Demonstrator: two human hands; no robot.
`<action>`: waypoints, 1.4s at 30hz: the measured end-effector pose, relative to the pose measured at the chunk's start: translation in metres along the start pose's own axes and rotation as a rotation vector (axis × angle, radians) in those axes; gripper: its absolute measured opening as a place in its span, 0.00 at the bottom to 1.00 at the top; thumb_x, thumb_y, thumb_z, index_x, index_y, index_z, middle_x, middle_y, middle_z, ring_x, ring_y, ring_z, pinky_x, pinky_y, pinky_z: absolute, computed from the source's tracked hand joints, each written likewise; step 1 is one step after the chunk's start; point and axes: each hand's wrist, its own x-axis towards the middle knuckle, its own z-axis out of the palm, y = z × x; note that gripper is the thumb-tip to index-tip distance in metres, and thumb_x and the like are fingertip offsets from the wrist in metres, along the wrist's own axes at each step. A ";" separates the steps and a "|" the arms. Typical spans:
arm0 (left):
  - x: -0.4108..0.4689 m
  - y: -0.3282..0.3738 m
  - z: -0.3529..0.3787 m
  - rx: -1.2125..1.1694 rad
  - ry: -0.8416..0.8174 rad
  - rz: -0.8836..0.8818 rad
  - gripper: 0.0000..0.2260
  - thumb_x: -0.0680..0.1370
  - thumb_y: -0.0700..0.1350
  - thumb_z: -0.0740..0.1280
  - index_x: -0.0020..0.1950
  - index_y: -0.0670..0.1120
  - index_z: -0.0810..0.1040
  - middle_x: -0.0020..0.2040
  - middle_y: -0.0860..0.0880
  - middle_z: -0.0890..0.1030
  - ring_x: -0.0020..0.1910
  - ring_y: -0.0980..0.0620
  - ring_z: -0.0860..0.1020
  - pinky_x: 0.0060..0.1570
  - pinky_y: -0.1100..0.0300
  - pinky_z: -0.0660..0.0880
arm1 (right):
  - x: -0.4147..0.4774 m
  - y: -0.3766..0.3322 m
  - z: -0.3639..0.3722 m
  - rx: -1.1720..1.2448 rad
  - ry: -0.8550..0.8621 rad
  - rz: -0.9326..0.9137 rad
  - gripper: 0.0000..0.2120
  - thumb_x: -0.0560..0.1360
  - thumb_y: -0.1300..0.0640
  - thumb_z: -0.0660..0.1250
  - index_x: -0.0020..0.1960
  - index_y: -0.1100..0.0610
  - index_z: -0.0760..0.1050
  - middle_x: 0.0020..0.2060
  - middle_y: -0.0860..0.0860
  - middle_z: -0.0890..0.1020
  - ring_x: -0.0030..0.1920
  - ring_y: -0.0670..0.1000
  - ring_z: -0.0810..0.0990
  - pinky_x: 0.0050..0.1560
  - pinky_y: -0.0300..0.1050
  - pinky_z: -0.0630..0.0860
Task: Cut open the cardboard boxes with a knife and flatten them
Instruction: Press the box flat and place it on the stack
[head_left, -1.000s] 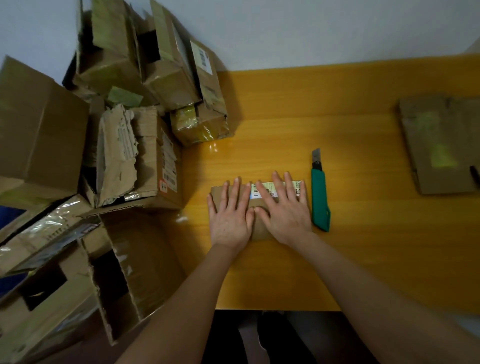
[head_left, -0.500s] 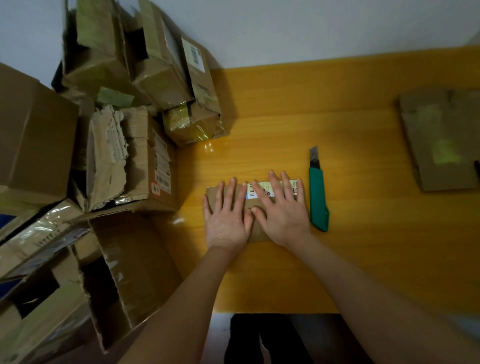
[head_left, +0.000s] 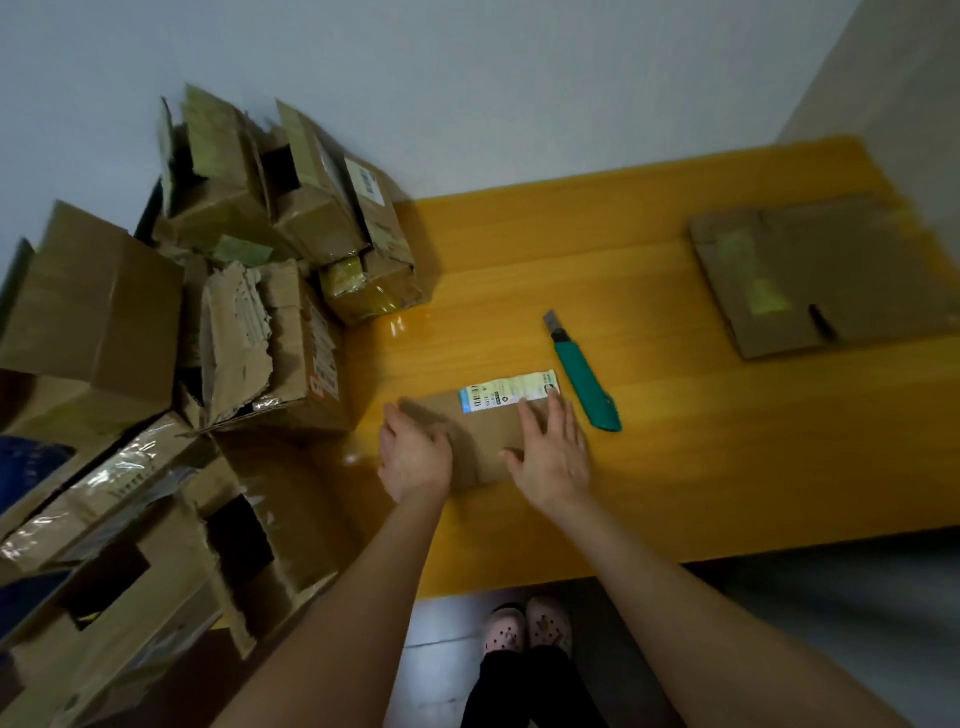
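Our hands, side by side a moment ago on the small flattened box (head_left: 483, 447), have moved to its ends: the right hand (head_left: 553, 457) lies spread flat on it, while the left hand (head_left: 415, 457) bends its fingers at the left edge, and we cannot tell if it grips. We judge this box finished. The green knife (head_left: 584, 387) waits just beside it on the yellow table (head_left: 675, 467), with the box pile (head_left: 249, 312) at left and flattened cardboard (head_left: 821, 275) far right, near the wall (head_left: 519, 78).

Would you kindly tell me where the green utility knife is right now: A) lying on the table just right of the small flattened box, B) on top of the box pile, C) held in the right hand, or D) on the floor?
A: the green utility knife lies on the table beside the small flattened box, and neither the right hand nor the left hand holds it.
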 end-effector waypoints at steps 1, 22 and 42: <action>0.001 0.003 -0.004 -0.082 -0.008 -0.038 0.33 0.80 0.45 0.64 0.79 0.44 0.49 0.75 0.41 0.61 0.72 0.39 0.64 0.67 0.44 0.66 | -0.004 -0.001 -0.001 0.016 0.001 0.012 0.37 0.77 0.43 0.63 0.79 0.49 0.48 0.78 0.57 0.43 0.78 0.59 0.43 0.77 0.55 0.49; -0.086 0.171 0.042 -0.413 -0.127 0.169 0.17 0.78 0.41 0.61 0.68 0.46 0.73 0.62 0.45 0.78 0.59 0.43 0.76 0.59 0.50 0.74 | -0.013 0.149 -0.158 0.814 0.319 0.341 0.39 0.71 0.59 0.75 0.76 0.53 0.58 0.70 0.56 0.68 0.69 0.56 0.68 0.68 0.49 0.65; -0.155 0.330 0.167 -0.380 -0.281 0.195 0.22 0.78 0.42 0.60 0.74 0.46 0.67 0.67 0.42 0.72 0.63 0.40 0.73 0.64 0.44 0.71 | 0.021 0.327 -0.268 0.662 0.349 0.352 0.35 0.77 0.57 0.68 0.78 0.52 0.54 0.70 0.57 0.64 0.68 0.58 0.68 0.63 0.51 0.69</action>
